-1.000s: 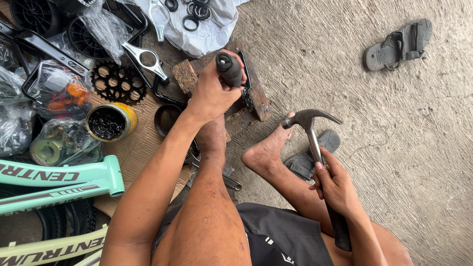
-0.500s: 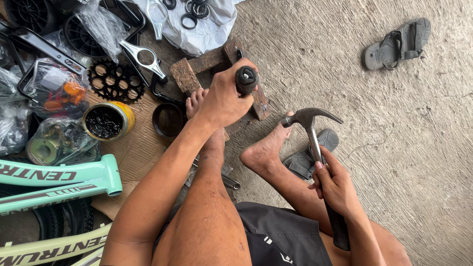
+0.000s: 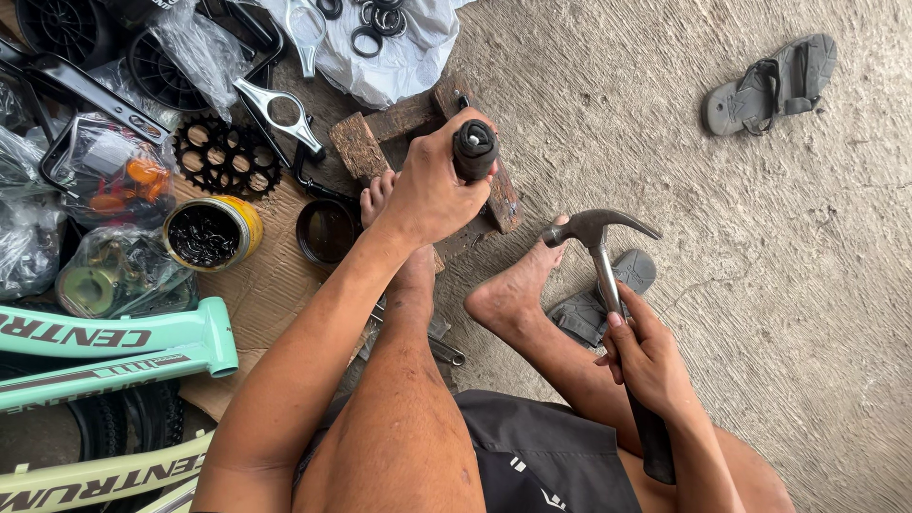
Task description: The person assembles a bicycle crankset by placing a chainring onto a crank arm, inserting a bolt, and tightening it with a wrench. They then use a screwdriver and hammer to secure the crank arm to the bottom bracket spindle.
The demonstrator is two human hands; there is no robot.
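Note:
My left hand [image 3: 432, 190] grips a black cylindrical bicycle part [image 3: 473, 150], held upright over a block of worn wood [image 3: 499, 195] on the concrete. My right hand [image 3: 646, 356] holds a claw hammer [image 3: 597, 237] by its handle, head up and to the right of the black part, not touching it. My bare feet rest by the wood, one on each side.
Bicycle parts lie at the left: a black sprocket [image 3: 226, 157], a yellow tin of dark grease [image 3: 211, 233], its lid [image 3: 326, 231], bagged pieces, a mint-green frame [image 3: 123, 342], tyres. A grey sandal [image 3: 771, 84] lies far right, another [image 3: 608, 299] under the hammer.
My left hand has carried the black part rightward, from above the sprocket side to over the wood block. The hammer has stayed raised in nearly the same place.

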